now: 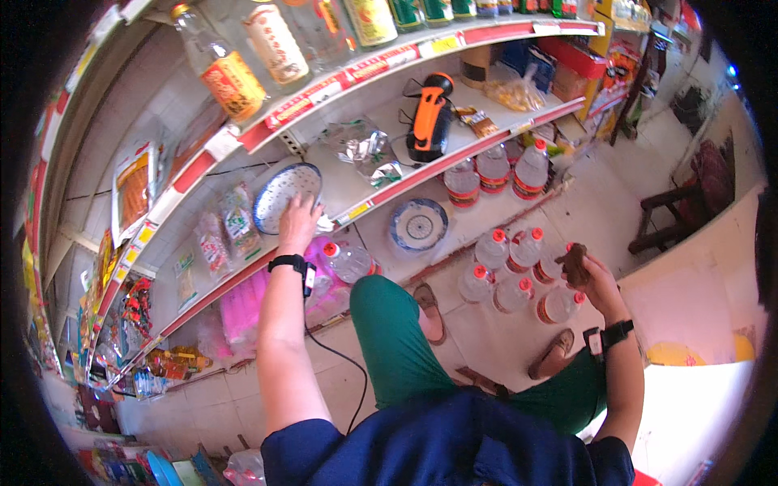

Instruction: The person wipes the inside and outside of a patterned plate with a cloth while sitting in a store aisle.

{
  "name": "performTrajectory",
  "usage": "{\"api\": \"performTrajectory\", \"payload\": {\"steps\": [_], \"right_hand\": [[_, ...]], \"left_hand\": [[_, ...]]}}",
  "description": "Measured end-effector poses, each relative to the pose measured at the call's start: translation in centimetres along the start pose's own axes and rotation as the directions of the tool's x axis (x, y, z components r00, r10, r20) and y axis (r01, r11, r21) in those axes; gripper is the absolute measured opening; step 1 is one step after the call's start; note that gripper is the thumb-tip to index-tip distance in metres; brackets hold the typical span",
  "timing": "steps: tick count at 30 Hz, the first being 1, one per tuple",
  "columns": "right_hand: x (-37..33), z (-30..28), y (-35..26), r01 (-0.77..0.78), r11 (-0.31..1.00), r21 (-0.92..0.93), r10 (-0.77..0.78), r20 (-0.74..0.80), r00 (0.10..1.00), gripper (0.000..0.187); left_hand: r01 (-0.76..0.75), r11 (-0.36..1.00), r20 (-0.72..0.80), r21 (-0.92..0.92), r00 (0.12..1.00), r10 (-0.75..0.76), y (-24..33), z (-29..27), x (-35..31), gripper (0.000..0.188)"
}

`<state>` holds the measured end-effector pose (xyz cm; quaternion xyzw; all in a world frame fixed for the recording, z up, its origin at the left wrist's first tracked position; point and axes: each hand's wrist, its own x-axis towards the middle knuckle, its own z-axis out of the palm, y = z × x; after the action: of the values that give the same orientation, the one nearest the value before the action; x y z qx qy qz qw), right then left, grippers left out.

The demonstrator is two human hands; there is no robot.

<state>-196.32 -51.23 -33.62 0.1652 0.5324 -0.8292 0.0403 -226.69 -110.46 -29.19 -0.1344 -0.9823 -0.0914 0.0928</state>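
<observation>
On the middle shelf at the left, my left hand (300,222) has its fingers over the near rim of a white bowl (279,193) with a blue edge and small dark specks. The thumb and the bowl's underside are hidden. A small white crumpled piece (325,223) shows beside those fingers. Out to the right, my right hand (601,285) is closed around a crumpled brown cloth (574,266), above several clear bottles (523,250) with red caps on the floor. A blue-and-white patterned plate (419,224) lies on the bottom shelf.
An orange-and-black flashlight (430,118) and silver foil packaging (366,151) share the middle shelf. Glass bottles (229,77) line the shelf above. Pink plastic packs (243,308) and a lying bottle (350,263) are below. A wooden stool (668,212) stands right, and a black cable (361,368) hangs nearby.
</observation>
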Motion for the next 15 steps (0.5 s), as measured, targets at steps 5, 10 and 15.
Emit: {"api": "performTrajectory", "payload": {"steps": [5, 10, 15], "right_hand": [[1.9, 0.2, -0.4, -0.024, 1.000, 0.009, 0.024, -0.023, 0.999, 0.041], [3.3, -0.3, 0.7, -0.032, 0.998, 0.053, 0.041, -0.166, 0.985, 0.040], [5.3, -0.1, 0.5, -0.063, 0.997, -0.033, 0.058, -0.144, 0.988, 0.039]], "left_hand": [[-0.399, 0.916, -0.400, 0.034, 0.835, 0.378, 9.7, -0.2, -1.0, 0.022], [-0.204, 0.651, -0.094, -0.731, 0.975, 0.200, 20.2, 6.8, -1.3, 0.016], [0.431, 0.331, 0.398, -0.839, 0.902, -0.166, 18.6, 24.7, 1.6, 0.022]]}}
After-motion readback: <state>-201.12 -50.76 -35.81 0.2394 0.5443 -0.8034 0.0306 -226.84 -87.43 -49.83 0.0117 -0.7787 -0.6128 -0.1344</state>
